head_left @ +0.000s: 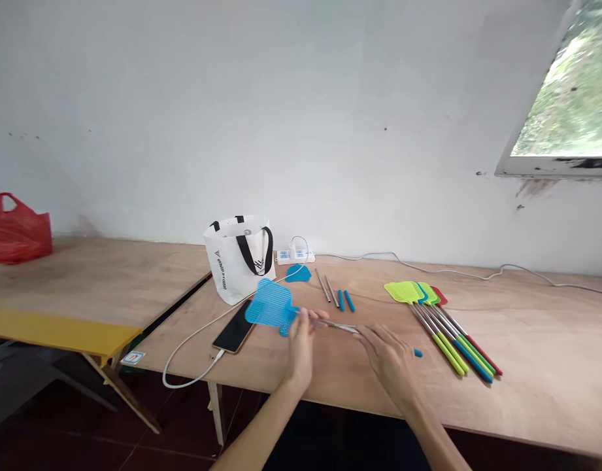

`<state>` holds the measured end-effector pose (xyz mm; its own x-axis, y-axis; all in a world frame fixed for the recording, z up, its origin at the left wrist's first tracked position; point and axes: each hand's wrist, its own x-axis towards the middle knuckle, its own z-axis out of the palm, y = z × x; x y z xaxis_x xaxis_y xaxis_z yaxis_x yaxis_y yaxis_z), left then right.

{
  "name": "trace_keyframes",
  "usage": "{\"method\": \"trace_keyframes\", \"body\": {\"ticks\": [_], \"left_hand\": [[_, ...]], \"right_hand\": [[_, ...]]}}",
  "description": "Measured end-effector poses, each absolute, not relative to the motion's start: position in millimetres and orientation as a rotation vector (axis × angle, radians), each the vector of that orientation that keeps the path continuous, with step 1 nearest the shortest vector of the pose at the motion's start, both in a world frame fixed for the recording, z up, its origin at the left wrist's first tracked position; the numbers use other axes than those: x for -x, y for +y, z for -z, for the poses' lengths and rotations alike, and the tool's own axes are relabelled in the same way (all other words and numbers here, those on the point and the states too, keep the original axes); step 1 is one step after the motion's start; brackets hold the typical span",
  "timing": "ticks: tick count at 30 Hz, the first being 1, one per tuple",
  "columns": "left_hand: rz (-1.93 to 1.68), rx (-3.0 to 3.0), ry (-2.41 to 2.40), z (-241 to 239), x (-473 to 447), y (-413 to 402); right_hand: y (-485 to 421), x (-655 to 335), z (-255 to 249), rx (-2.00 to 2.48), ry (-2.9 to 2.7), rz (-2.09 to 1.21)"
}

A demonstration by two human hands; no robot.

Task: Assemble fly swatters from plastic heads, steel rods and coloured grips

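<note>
My left hand (302, 343) grips the metal rod of a blue fly swatter just behind its mesh head (270, 305), which sticks out to the left over the table. My right hand (386, 356) closes on the same rod farther right; the blue handle tip (418, 353) shows beyond my fingers. The swatter lies almost level just above the plywood table (526, 392).
A fan of finished green, blue and red swatters (440, 324) lies to the right. Loose rods and blue grips (336, 293), a spare blue head (298, 273), a white tote bag (239, 257), a phone (234, 333) on a cable, a power strip (295, 255). A red bag (16, 229) sits far left.
</note>
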<state>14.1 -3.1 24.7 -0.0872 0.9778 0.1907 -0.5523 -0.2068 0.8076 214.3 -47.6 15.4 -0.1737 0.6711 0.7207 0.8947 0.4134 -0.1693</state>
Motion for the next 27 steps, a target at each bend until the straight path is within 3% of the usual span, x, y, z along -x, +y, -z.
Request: {"method": "trace_keyframes", "body": {"ticks": [4, 10, 23, 27], "left_hand": [[-1.915, -0.658, 0.632, -48.4, 46.6, 27.6], [-1.953, -0.756, 0.585, -57.9, 69.0, 35.1], [-1.887, -0.977, 0.703, -55.8, 50.6, 26.8], [-1.57, -1.234, 0.738, -32.5, -1.7, 2.8]], "right_hand": [[-31.5, -291.7, -13.6, 1.359, -1.901, 0.385], [-26.1, -357.7, 2.2, 1.451, -1.762, 0.174], [-36.4, -340.3, -15.8, 1.412, -1.849, 0.028], [-35.0, -270.5, -16.2, 1.27, -1.959, 0.029]]}}
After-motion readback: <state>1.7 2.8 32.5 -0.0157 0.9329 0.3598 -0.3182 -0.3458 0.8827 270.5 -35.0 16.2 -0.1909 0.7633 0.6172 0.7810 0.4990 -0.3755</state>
